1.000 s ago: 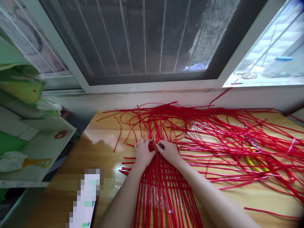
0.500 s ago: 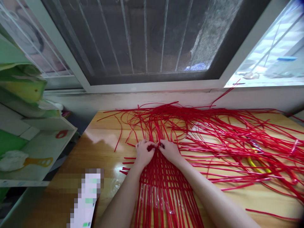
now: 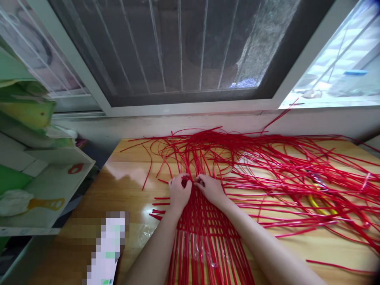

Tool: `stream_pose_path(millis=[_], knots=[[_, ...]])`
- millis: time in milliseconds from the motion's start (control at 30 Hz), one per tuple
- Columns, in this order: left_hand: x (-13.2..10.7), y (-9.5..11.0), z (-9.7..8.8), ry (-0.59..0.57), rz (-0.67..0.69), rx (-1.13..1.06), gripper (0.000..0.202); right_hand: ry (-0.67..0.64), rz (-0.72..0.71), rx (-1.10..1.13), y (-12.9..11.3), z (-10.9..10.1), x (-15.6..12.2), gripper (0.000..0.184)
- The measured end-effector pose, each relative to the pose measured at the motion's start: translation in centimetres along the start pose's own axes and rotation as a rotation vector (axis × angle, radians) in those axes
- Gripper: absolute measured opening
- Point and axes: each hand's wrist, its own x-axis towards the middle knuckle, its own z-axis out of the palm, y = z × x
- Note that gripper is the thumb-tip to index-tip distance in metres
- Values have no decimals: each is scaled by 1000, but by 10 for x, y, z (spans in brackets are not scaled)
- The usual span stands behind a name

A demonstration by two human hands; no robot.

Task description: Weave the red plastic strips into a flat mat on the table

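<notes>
A woven mat of red strips lies on the wooden table, with long loose red strips fanning out behind it and to the right. Both my hands meet at the far edge of the woven part. My left hand is closed, its fingers pinching red strips. My right hand is closed too, fingertips pressed on the strips right beside the left hand. Both forearms lie over the weave.
A yellow-handled tool lies among the loose strips at the right. A blurred white object stands at the near left. Shelves with green and white items are on the left. A screened window rises behind the table.
Both hands stay at the same spot on the weave's far edge; only the fingers have shifted slightly on the strips.
</notes>
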Motion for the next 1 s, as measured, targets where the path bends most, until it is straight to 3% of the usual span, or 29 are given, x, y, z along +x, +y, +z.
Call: stream_pose_path(millis=[167, 267, 367, 467, 667, 733, 833, 1000], knots=[[0, -3, 1, 9, 7, -49, 12, 6, -3, 25, 0, 0, -1, 4], [0, -8, 2, 73, -29, -116, 12, 37, -27, 35, -3, -2, -5, 16], [-1, -11, 4, 128, -39, -181, 17, 106, -162, 7, -8, -4, -8, 23], [-2, -10, 2, 120, -31, -269, 17, 94, -281, -12, -9, -4, -6, 15], [-3, -8, -2, 77, -61, -528, 14, 90, -216, 79, -1, 3, 0, 16], [-2, -7, -3, 81, -63, -477, 16, 105, -201, 141, 0, 3, 1, 16], [-2, -5, -5, 47, -34, -215, 15, 79, -212, 194, 1, 3, 1, 17], [-5, 3, -7, -49, 63, 242, 15, 64, -252, 67, -1, 4, 1, 18]])
